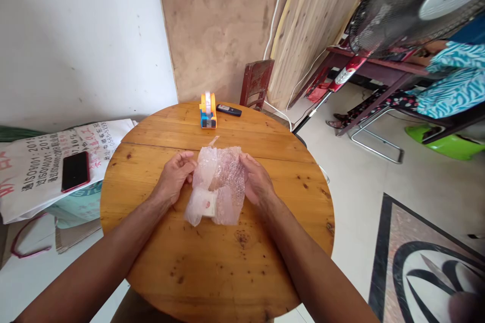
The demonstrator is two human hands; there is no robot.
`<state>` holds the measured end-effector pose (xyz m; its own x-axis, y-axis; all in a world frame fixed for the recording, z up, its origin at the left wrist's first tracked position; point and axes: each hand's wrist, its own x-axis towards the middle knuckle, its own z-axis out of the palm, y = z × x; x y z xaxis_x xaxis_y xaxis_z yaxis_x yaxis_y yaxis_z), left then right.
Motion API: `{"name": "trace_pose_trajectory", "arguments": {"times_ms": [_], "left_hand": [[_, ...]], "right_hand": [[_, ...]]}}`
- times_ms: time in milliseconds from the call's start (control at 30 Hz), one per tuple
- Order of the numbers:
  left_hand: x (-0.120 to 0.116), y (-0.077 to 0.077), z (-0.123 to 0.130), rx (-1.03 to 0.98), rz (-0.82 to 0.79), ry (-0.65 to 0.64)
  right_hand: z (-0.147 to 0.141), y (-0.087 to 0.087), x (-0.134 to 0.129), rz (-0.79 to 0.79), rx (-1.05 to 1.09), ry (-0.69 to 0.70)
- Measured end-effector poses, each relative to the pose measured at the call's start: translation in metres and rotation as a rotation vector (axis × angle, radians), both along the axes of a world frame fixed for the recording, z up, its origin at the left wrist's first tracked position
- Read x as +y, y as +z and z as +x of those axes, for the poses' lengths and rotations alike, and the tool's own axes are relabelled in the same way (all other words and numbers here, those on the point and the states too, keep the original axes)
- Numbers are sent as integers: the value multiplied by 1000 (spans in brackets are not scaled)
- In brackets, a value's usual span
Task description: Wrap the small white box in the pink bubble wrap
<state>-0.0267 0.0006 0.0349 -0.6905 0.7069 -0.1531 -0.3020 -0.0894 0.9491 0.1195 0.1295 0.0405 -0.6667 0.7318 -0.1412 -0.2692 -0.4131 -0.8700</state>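
Note:
A sheet of clear bubble wrap (231, 171) is spread on the round wooden table, partly folded at its left and near sides. A small whitish box-like item with a reddish mark (208, 206) sits in the near fold, partly covered by the plastic. My right hand (257, 179) grips the wrap's right edge between thumb and fingers. At the left edge, my left hand (176, 176) has its fingers curled in a pinch against the plastic. A thin strip of clear tape (214, 140) sticks out past the far edge.
An orange and blue tape dispenser (208, 111) stands at the table's (151, 262) far side beside a black remote-like object (229, 110). Left are a phone (75, 170) and printed sacks (109, 136). A wooden chair (257, 81), standing fan (401, 10) and seated person (454, 78) are beyond.

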Motion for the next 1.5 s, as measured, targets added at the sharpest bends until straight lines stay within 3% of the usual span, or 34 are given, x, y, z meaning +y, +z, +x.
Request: {"name": "trace_pose_trajectory", "arguments": {"times_ms": [100,233,333,433,700,767,900,1067,1333,1500], "left_hand": [[-3,0,1,303,-3,87],[-8,0,6,530,-192,-99],[-9,-1,8,675,-330,-146],[-9,-2,8,771,-370,-186],[-10,-3,-3,681,-259,-307],[-11,-1,-8,591,-236,-270],[-11,2,-19,351,-234,-77],[-8,-1,-32,298,-290,25],[-5,-4,-39,243,-285,58],[-5,2,-34,316,-193,162]], "right_hand": [[-1,-5,3,-62,8,13],[-2,-6,2,-94,11,50],[-1,-1,-3,-86,22,141],[-1,2,-7,-74,41,171],[-1,-2,5,-14,14,49],[-2,-4,10,77,2,-9],[-1,-9,27,302,-84,-156],[1,-18,48,602,-344,-234],[5,-27,60,735,-495,-337],[13,-15,60,815,-472,-425]]}}
